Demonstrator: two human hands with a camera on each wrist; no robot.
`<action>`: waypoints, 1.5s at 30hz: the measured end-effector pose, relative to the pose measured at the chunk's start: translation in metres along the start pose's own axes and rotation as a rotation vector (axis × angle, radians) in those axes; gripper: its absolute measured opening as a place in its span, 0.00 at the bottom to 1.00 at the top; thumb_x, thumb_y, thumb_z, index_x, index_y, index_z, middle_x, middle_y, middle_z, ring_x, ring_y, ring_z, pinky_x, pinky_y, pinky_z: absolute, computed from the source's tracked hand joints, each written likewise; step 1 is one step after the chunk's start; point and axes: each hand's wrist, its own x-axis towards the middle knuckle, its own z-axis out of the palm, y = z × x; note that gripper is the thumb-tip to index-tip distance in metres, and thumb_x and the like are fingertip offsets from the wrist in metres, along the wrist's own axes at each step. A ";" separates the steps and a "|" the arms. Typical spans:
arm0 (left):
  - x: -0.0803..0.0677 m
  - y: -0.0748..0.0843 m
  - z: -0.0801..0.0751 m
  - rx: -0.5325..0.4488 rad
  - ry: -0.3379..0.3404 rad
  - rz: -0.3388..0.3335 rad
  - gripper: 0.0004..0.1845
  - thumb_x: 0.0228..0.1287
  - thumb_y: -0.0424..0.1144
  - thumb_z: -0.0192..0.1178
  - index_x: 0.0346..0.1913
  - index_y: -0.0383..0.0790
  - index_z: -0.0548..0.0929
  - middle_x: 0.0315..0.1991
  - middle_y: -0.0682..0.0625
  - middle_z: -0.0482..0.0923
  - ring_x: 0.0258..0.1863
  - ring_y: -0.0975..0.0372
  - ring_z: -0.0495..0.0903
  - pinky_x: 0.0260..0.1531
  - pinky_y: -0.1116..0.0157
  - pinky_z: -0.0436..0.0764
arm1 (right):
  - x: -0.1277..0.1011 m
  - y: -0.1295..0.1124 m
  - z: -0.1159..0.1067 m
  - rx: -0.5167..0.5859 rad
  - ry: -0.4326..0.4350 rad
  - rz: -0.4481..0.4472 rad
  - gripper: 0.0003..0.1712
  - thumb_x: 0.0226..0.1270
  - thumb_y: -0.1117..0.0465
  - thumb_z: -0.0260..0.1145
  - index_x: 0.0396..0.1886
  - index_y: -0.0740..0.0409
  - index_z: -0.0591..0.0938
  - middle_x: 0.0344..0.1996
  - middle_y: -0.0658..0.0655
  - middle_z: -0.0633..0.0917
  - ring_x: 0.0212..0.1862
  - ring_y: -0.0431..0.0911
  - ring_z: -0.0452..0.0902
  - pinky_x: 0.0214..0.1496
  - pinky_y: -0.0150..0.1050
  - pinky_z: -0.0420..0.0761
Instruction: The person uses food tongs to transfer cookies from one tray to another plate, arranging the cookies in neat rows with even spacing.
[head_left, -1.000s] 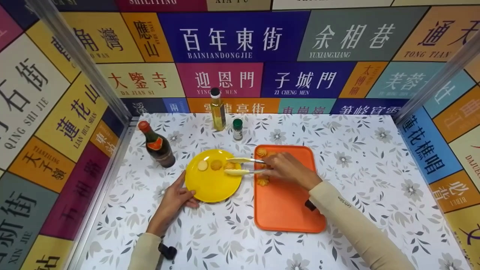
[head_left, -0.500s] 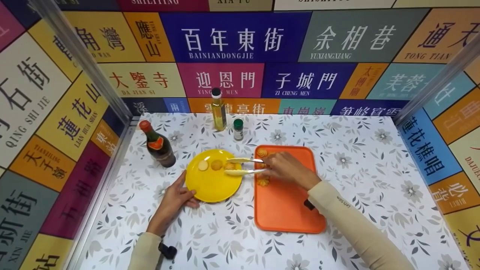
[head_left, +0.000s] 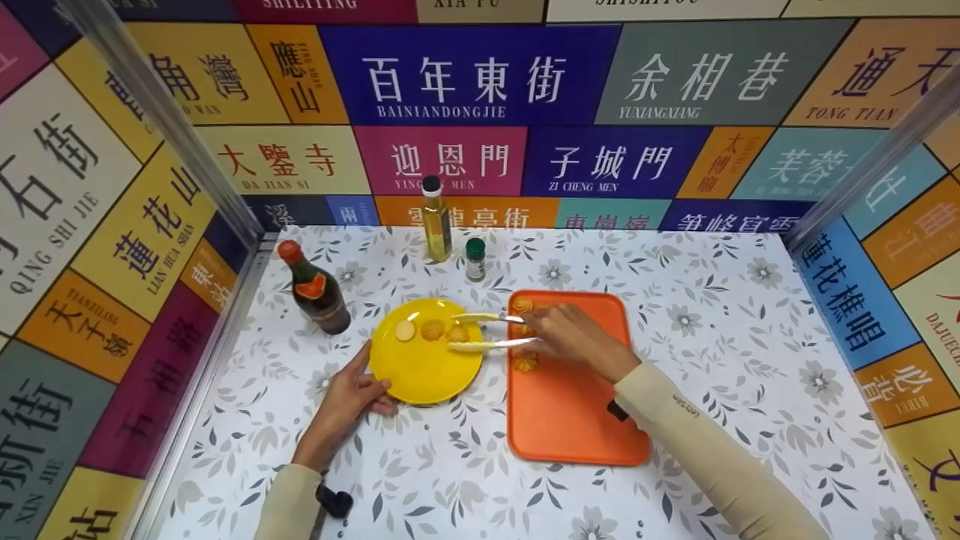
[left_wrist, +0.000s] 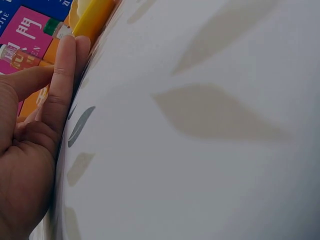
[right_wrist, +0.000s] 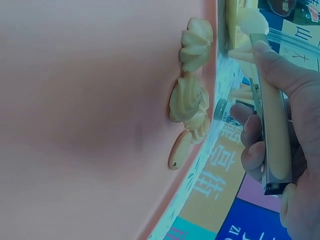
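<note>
In the head view my left hand [head_left: 352,390] holds the left rim of a yellow plate [head_left: 420,375], thumb at the edge. The left wrist view shows its fingers [left_wrist: 62,75] reaching to the plate's edge. My right hand [head_left: 566,334] grips a pair of tongs [head_left: 491,345], whose pale tips stand apart over the plate. Between these tips lies a piped cookie [head_left: 458,334]. Left of it are another golden cookie [head_left: 433,330] and a pale round cookie [head_left: 405,331]. Several piped cookies [right_wrist: 187,100] line the left edge of an orange tray [head_left: 570,427], partly hidden by my right hand.
A dark bottle with a red cap [head_left: 319,292] stands left of the plate. Behind it are a bottle of yellow liquid [head_left: 436,225] and a small green-capped jar [head_left: 475,262]. Printed panels [head_left: 465,75] wall in the flower-patterned tabletop [head_left: 720,360].
The tongs' tips have spread a little, and the cookie between them shows more fully on the plate. My left hand and the plate have stayed in place.
</note>
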 end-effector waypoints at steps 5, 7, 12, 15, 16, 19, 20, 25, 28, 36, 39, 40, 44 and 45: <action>0.000 0.001 0.000 0.006 0.000 -0.017 0.50 0.80 0.34 0.67 0.92 0.59 0.49 0.42 0.30 0.89 0.34 0.44 0.93 0.43 0.53 0.95 | -0.006 0.001 -0.002 0.013 0.063 -0.025 0.20 0.69 0.49 0.83 0.45 0.61 0.89 0.35 0.59 0.92 0.29 0.49 0.87 0.31 0.39 0.90; 0.000 0.001 -0.001 0.009 -0.001 -0.019 0.50 0.80 0.35 0.67 0.92 0.59 0.49 0.42 0.31 0.89 0.35 0.44 0.93 0.44 0.52 0.95 | -0.010 0.001 -0.003 0.023 0.080 -0.025 0.20 0.68 0.50 0.83 0.44 0.61 0.88 0.33 0.59 0.90 0.27 0.48 0.85 0.28 0.38 0.88; 0.001 0.000 -0.001 0.008 0.002 -0.023 0.49 0.80 0.36 0.68 0.92 0.60 0.50 0.41 0.31 0.89 0.34 0.44 0.93 0.43 0.52 0.95 | -0.020 0.005 -0.007 0.034 0.103 -0.014 0.22 0.67 0.52 0.84 0.50 0.63 0.90 0.32 0.60 0.91 0.27 0.48 0.86 0.28 0.39 0.89; 0.002 -0.001 -0.001 0.009 0.001 -0.025 0.49 0.80 0.36 0.68 0.92 0.59 0.50 0.41 0.30 0.89 0.34 0.44 0.93 0.43 0.52 0.95 | -0.027 0.009 -0.007 0.031 0.125 -0.026 0.26 0.65 0.53 0.85 0.54 0.65 0.90 0.33 0.60 0.91 0.28 0.49 0.87 0.29 0.42 0.89; 0.002 -0.001 -0.001 0.011 0.001 -0.023 0.49 0.80 0.36 0.68 0.92 0.59 0.50 0.41 0.30 0.89 0.34 0.44 0.93 0.43 0.53 0.95 | -0.030 0.010 -0.007 0.030 0.138 -0.035 0.26 0.65 0.53 0.85 0.55 0.66 0.89 0.32 0.60 0.90 0.28 0.50 0.87 0.28 0.43 0.89; 0.001 0.000 0.000 0.016 0.000 -0.014 0.49 0.81 0.36 0.68 0.92 0.59 0.49 0.41 0.30 0.89 0.34 0.44 0.93 0.42 0.53 0.95 | -0.036 0.014 -0.008 0.026 0.185 -0.065 0.25 0.62 0.54 0.87 0.51 0.65 0.89 0.29 0.59 0.88 0.25 0.50 0.84 0.24 0.43 0.84; 0.001 0.001 0.000 0.017 0.001 -0.011 0.49 0.81 0.36 0.68 0.92 0.59 0.49 0.41 0.30 0.89 0.34 0.44 0.93 0.42 0.53 0.95 | -0.038 0.015 -0.008 0.019 0.201 -0.075 0.26 0.61 0.54 0.88 0.50 0.65 0.89 0.28 0.58 0.88 0.24 0.49 0.83 0.23 0.42 0.83; 0.001 0.000 0.000 0.011 0.004 -0.012 0.49 0.81 0.36 0.67 0.92 0.60 0.50 0.41 0.30 0.89 0.34 0.44 0.93 0.42 0.53 0.95 | -0.048 0.020 -0.009 -0.004 0.257 -0.094 0.27 0.57 0.55 0.89 0.50 0.65 0.89 0.25 0.56 0.86 0.22 0.48 0.82 0.21 0.41 0.82; 0.001 0.000 0.000 0.012 0.002 -0.009 0.49 0.80 0.35 0.67 0.92 0.58 0.50 0.41 0.30 0.89 0.34 0.44 0.93 0.42 0.53 0.95 | -0.055 0.022 -0.010 0.020 0.266 -0.073 0.27 0.58 0.55 0.88 0.51 0.66 0.89 0.26 0.57 0.87 0.23 0.48 0.83 0.21 0.41 0.83; 0.000 0.001 -0.001 0.043 0.017 -0.025 0.50 0.80 0.37 0.68 0.92 0.59 0.49 0.41 0.32 0.90 0.34 0.44 0.93 0.43 0.54 0.95 | -0.072 0.024 -0.016 0.040 0.244 0.007 0.25 0.63 0.54 0.86 0.53 0.62 0.88 0.26 0.57 0.88 0.24 0.49 0.83 0.23 0.42 0.83; 0.001 0.001 -0.001 0.046 0.023 -0.034 0.50 0.80 0.37 0.68 0.92 0.59 0.49 0.41 0.32 0.90 0.35 0.44 0.93 0.43 0.55 0.95 | -0.078 0.024 -0.018 0.054 0.229 0.058 0.22 0.65 0.52 0.85 0.49 0.61 0.88 0.28 0.58 0.89 0.27 0.49 0.84 0.26 0.45 0.85; 0.001 0.001 0.000 0.047 0.025 -0.035 0.50 0.80 0.37 0.68 0.92 0.59 0.49 0.41 0.32 0.90 0.35 0.44 0.93 0.43 0.55 0.95 | -0.080 0.025 -0.018 0.058 0.228 0.074 0.22 0.65 0.52 0.85 0.47 0.61 0.88 0.29 0.58 0.90 0.28 0.49 0.85 0.27 0.45 0.86; 0.002 0.001 0.001 0.050 0.036 -0.045 0.50 0.79 0.36 0.69 0.92 0.60 0.49 0.40 0.32 0.90 0.35 0.43 0.93 0.43 0.54 0.95 | -0.088 0.026 -0.019 0.063 0.225 0.127 0.20 0.65 0.52 0.85 0.42 0.60 0.87 0.27 0.56 0.87 0.27 0.47 0.81 0.27 0.42 0.84; 0.002 0.001 0.001 0.050 0.038 -0.048 0.50 0.79 0.36 0.69 0.92 0.60 0.49 0.40 0.32 0.90 0.34 0.43 0.93 0.44 0.54 0.94 | -0.089 0.027 -0.020 0.064 0.227 0.136 0.20 0.65 0.52 0.85 0.41 0.59 0.86 0.26 0.54 0.86 0.26 0.46 0.80 0.26 0.40 0.82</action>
